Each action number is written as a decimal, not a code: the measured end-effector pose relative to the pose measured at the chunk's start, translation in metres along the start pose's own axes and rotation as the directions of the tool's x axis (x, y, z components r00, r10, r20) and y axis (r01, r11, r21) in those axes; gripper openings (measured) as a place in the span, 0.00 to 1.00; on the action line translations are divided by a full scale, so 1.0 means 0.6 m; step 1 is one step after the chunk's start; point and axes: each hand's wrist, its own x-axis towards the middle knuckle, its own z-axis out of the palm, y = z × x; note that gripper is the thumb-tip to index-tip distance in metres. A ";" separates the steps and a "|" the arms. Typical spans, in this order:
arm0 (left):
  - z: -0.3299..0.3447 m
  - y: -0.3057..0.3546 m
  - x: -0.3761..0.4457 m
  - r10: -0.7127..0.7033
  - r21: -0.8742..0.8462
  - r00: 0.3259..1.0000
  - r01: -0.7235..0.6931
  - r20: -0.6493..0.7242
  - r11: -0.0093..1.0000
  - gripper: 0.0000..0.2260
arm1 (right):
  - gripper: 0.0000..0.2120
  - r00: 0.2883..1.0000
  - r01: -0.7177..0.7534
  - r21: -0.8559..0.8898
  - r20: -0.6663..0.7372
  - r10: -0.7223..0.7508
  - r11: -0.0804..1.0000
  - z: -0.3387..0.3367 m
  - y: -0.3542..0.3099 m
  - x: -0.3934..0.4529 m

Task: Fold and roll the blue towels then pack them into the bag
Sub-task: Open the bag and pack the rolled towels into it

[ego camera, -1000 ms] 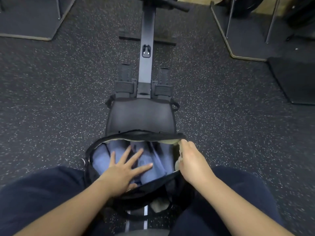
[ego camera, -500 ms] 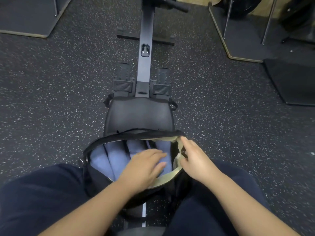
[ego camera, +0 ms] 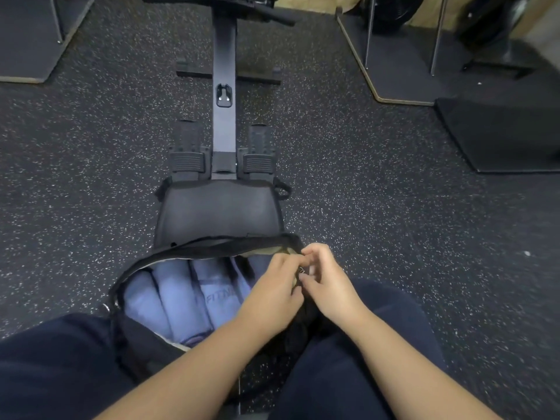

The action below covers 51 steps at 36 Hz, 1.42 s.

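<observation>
A black bag (ego camera: pixel 142 350) with a pale lining stands open between my knees. Several rolled blue towels (ego camera: pixel 178 298) lie side by side inside it; one shows printed letters. My left hand (ego camera: pixel 274 294) and my right hand (ego camera: pixel 328 283) meet at the right end of the bag's opening. Both have curled fingers that pinch the bag's rim there, around a small metal piece that looks like a zipper pull. The right part of the opening is hidden under my hands.
A rowing machine's black seat (ego camera: pixel 218 212), footrests (ego camera: pixel 188 153) and rail (ego camera: pixel 224 68) run away from me just beyond the bag. Speckled rubber floor lies on both sides. Dark mats (ego camera: pixel 503 134) and metal frame legs (ego camera: pixel 368 31) stand at the far right and far left.
My left hand has left the towels and moved right to the bag's right end, joining my right hand there. More of the rolled towels now shows.
</observation>
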 end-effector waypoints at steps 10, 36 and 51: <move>-0.005 0.017 0.038 0.044 0.397 0.999 -0.030 -0.027 0.917 0.15 | 0.23 0.992 -0.078 0.154 -0.090 0.093 0.985 -0.008 0.015 0.005; 0.003 0.036 0.042 0.080 0.523 0.994 -0.031 -0.073 0.852 0.06 | 0.18 0.993 0.007 0.074 -0.116 0.001 0.997 -0.012 0.016 -0.001; -0.134 -0.103 -0.088 -0.431 0.265 0.856 0.503 -0.286 0.823 0.11 | 0.15 0.983 0.000 -0.570 -0.152 -0.106 0.821 -0.017 0.041 0.009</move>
